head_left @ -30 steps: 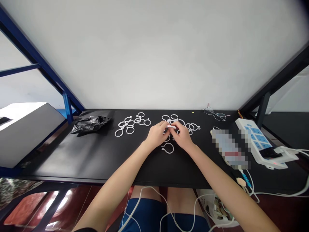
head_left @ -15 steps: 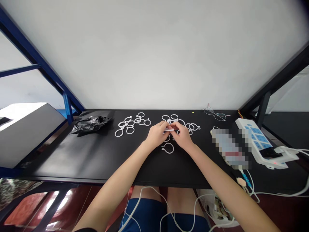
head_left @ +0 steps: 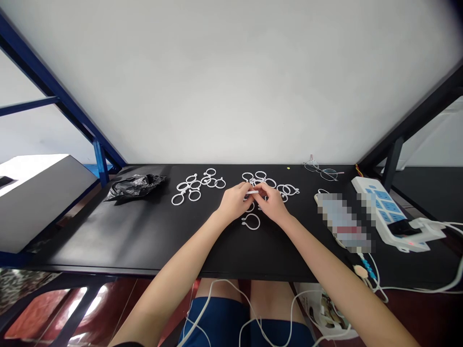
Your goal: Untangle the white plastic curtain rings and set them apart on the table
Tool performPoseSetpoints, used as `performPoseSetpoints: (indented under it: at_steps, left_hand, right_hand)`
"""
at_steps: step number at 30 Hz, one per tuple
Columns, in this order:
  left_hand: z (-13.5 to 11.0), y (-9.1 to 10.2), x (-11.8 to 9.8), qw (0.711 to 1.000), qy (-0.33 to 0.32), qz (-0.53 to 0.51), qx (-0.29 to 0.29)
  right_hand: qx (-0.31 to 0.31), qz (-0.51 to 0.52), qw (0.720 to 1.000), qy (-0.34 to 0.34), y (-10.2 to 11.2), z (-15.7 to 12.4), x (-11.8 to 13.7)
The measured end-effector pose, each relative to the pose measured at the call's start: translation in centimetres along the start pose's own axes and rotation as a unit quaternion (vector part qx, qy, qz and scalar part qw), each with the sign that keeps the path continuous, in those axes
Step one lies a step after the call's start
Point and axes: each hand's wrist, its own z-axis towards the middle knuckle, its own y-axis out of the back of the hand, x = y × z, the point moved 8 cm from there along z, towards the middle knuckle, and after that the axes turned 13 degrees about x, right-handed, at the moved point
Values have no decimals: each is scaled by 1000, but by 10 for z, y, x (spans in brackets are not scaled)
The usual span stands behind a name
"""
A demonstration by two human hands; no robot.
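My left hand [head_left: 236, 199] and my right hand [head_left: 272, 201] meet over the black table, both closed with fingertips pinching one white plastic ring [head_left: 252, 192], seen edge-on. My fingers cover much of it. Just below them, a loose white ring with small knobs at its opening [head_left: 251, 221] lies flat. Behind and to the right of my hands several more white rings [head_left: 288, 189] lie overlapping, partly hidden by my fingers. Another group of white rings [head_left: 194, 195] is spread out left of my left hand.
A crumpled black plastic bag [head_left: 135, 187] lies at the left. Eyeglasses [head_left: 321, 171], a pixelated phone [head_left: 343, 222] with a cable, and a white power strip [head_left: 385, 209] are on the right. White cables [head_left: 231, 284] hang over my lap. A pale wall [head_left: 238, 86] rises behind the table [head_left: 144, 241].
Both hands stay in the same place. The ring between my fingertips has tilted slightly and moved a little. The rings on the table have not moved.
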Motion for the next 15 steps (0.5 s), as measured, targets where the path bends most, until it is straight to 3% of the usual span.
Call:
performPoseSetpoints:
  at_steps: [15]
  left_hand:
    - [1, -2, 1, 999, 14, 31, 21]
  right_hand:
    - [9, 4, 1000, 1, -2, 0, 0]
